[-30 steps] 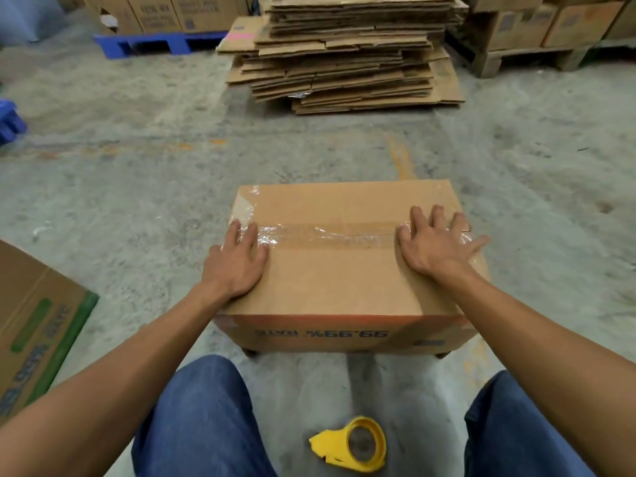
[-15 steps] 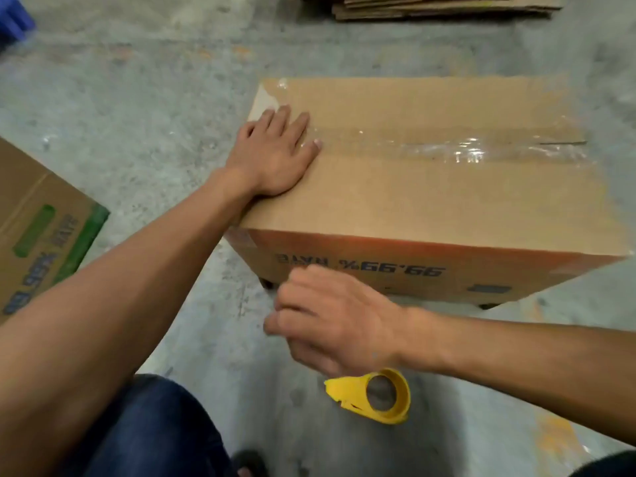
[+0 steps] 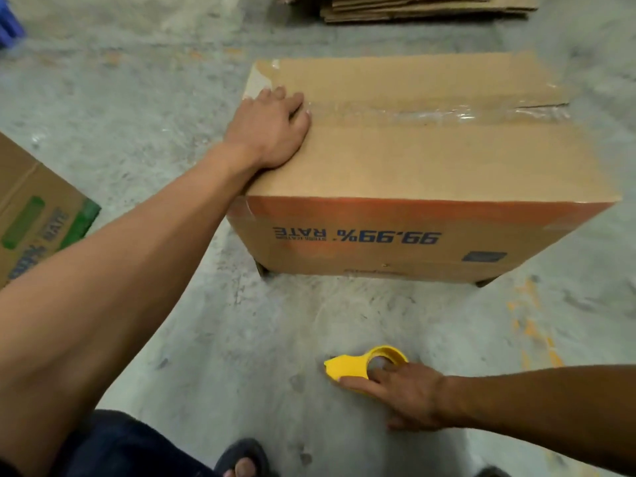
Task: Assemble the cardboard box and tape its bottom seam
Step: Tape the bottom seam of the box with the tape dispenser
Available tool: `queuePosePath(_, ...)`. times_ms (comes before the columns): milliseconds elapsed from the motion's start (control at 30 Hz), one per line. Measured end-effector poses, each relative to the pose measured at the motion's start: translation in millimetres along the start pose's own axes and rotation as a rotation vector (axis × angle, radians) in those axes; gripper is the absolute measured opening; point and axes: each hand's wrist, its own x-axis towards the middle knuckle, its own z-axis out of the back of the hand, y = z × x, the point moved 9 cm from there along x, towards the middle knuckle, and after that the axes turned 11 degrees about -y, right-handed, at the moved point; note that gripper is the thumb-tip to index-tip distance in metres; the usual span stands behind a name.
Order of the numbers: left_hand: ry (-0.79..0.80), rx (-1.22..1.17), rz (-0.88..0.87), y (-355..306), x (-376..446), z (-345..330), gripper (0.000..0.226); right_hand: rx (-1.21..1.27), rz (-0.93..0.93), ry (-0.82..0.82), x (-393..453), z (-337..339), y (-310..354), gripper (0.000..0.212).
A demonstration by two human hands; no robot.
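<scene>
Right hand point(image 3: 406, 395) pinches the yellow tape dispenser point(image 3: 364, 368), nose pointing left; left hand point(image 3: 272, 130) lies spread flat on the box point(image 3: 430, 166).

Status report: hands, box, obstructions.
Left hand flat on cardboard box. Right hand gripping yellow tape dispenser on floor. Seam tape on. Nothing obstructing.

A single wide-angle view looks from the person's head, forward and steeply down at the concrete floor point(image 3: 144, 98). It sits close: the left forearm fills the lower left, and the cardboard box point(image 3: 430, 166) lies near, right of centre. The frame's top edge cuts a stack of flattened cardboard point(image 3: 413, 8) farther off. Straight lines bow toward the edges.
</scene>
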Motion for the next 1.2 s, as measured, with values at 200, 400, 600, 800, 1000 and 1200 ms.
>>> queuePosePath(200, 0.013, 0.007, -0.018, -8, -7, 2, 0.051, 0.086, -0.05, 0.051, 9, 12, 4, 0.089)
queuePosePath(400, 0.058, -0.028, 0.006, -17, -19, 7, 0.051, 0.132, -0.121, 0.01, 27, 44, 16, 0.089)
queuePosePath(600, 0.108, -0.158, 0.05, -13, -24, 9, 0.051, 0.53, -0.165, -0.168, 47, 147, 11, 0.059)
queuePosePath(800, 0.162, -0.358, 0.137, -4, -19, 14, 0.046, 0.745, 0.036, -0.358, 1, 306, 34, 0.034)
queuePosePath(1000, 0.241, -0.376, 0.067, -13, -19, 24, 0.064, 1.126, 0.061, -0.579, -55, 382, -28, 0.04)
queuePosePath(1200, 0.019, -0.672, 0.209, -30, -1, 70, 0.039, 1.538, 0.19, -0.635, -77, 389, -67, 0.049)
